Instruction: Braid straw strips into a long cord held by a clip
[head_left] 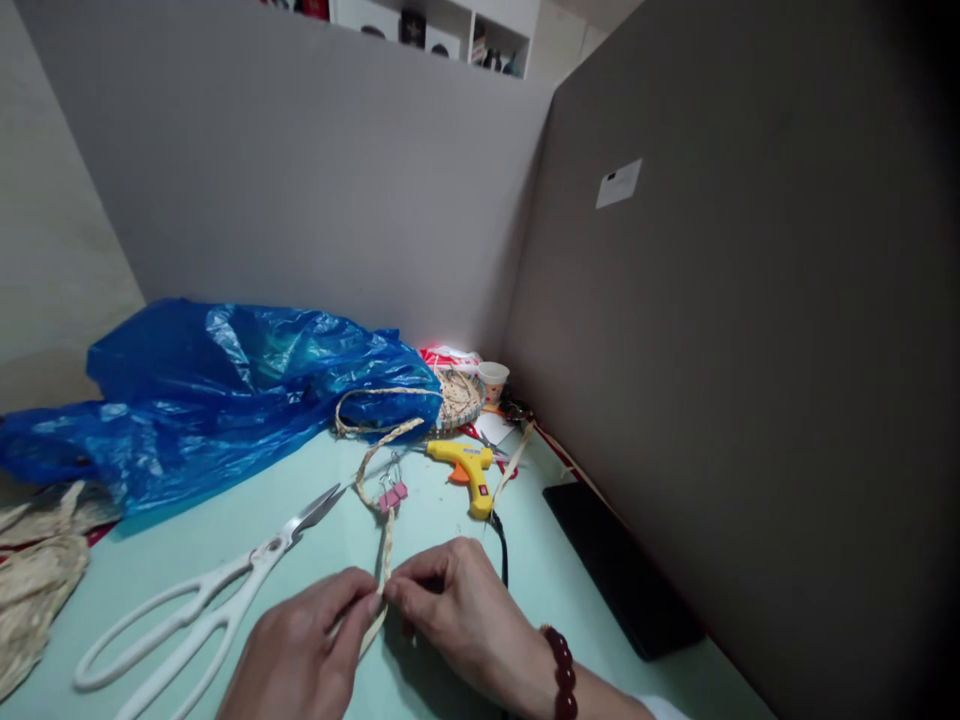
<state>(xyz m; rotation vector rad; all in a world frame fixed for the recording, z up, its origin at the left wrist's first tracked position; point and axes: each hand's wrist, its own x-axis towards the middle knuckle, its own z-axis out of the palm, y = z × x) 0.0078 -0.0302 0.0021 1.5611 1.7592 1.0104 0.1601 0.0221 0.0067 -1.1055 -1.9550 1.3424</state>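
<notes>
A narrow braid of pale straw-like strands point(388, 540) runs up the table from between my two hands. My left hand point(311, 640) pinches it from the left with thumb and forefinger. From the right, my right hand point(457, 610) closes its fingertips on the same spot, a dark red bead bracelet point(561, 672) at its wrist. Loose strand ends trail below the pinch. Farther up, pink binder clips point(393, 497) grip the braid, and its far end curls toward the blue bag. Partly hidden are the fingers beneath the braid.
White-handled scissors point(259, 560) lie open at left. A yellow glue gun point(466, 465) with a black cord rests beyond my right hand. A blue plastic bag point(225, 380), woven basket point(459, 398), paper cup point(493, 382), black tablet-like slab point(622, 570) and straw bundle point(37, 600) surround the table.
</notes>
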